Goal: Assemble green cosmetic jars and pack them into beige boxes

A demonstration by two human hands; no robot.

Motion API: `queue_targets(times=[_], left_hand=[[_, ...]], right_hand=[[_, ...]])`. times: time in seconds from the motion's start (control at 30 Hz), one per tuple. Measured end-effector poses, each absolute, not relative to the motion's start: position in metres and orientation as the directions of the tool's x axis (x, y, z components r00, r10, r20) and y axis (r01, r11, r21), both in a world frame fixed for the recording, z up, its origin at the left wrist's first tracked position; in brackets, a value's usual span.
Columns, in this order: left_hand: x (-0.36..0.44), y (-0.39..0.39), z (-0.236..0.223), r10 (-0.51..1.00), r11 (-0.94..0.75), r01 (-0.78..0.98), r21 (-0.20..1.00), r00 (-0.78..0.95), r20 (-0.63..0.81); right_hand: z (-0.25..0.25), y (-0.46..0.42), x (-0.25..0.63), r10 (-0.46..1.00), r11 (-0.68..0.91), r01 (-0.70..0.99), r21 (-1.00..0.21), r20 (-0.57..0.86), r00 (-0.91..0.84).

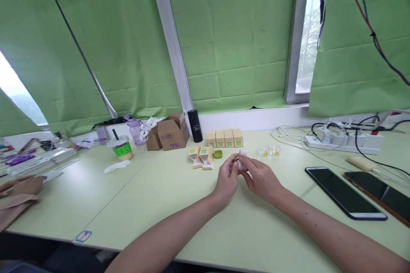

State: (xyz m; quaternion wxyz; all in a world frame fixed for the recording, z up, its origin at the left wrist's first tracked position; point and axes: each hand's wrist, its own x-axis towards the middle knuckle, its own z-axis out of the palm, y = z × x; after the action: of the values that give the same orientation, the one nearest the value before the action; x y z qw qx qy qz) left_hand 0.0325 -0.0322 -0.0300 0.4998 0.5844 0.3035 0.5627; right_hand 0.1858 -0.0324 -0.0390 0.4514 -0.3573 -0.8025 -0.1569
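Green curtains back a pale table (179, 204). Both hands, left hand (226, 178) and right hand (261, 178), pinch a small pale item (241, 162) just before the upright row of boxes (224, 138); two boxes (201, 156) lie opened, unfinished.

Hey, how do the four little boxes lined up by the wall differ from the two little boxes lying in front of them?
The row of four boxes stands upright and closed, side by side near the wall. The two boxes in front lie tipped over with end flaps open, closer to the left hand and right hand, which pinch a small item between them. Both groups are tan cartons with a green square label.
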Motion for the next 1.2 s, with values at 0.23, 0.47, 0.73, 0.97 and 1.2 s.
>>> queue_targets(times=[0.23,0.47,0.73,0.97,1.2], left_hand=[[0.0313,-0.0358,-0.0246,0.881,-0.353,-0.214,0.911,0.252,0.4],[0.0327,-0.0347,-0.0221,0.901,-0.336,-0.183,0.924,0.223,0.372],[0.0326,-0.0338,-0.0249,0.897,-0.353,-0.178,0.918,0.215,0.387],[0.0331,-0.0345,-0.0229,0.9,-0.348,-0.167,0.922,0.216,0.379],[0.0335,-0.0348,-0.023,0.902,-0.35,-0.156,0.924,0.211,0.377]], right_hand=[[-0.0433,-0.0328,0.1909,0.466,0.711,0.687,-0.15,0.832,-0.3],[-0.0416,-0.0353,0.19,0.448,0.733,0.665,-0.142,0.837,-0.315],[-0.0453,-0.0313,0.1889,0.415,0.725,0.682,-0.096,0.851,-0.321],[-0.0413,-0.0317,0.1869,0.399,0.726,0.684,-0.077,0.857,-0.327],[-0.0404,-0.0316,0.186,0.428,0.709,0.7,-0.083,0.84,-0.334]])
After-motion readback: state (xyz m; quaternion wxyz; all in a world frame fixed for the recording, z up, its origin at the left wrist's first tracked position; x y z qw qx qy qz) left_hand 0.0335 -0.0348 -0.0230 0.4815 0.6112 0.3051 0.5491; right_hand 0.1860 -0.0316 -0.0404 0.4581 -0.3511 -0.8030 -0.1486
